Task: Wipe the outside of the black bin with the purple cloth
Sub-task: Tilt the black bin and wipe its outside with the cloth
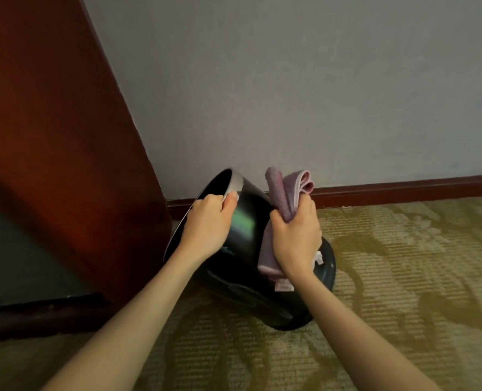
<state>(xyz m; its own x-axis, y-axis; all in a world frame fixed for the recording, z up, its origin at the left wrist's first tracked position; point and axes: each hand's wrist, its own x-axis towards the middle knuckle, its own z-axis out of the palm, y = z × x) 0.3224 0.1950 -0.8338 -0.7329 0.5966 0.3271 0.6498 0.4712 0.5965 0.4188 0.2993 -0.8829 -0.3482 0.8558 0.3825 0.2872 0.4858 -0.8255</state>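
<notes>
- Patterned carpet carries the tilted black bin, mouth facing left.
- Left hand grips its rim, fingers curled over the edge.
- Right hand clutches the purple cloth against the bin's right side.

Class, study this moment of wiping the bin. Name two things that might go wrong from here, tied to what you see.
The black bin is tilted, the left hand gripping its rim; if that grip slips it might roll on the carpet. The purple cloth is bunched in the right hand, so wiping may miss patches.
</notes>
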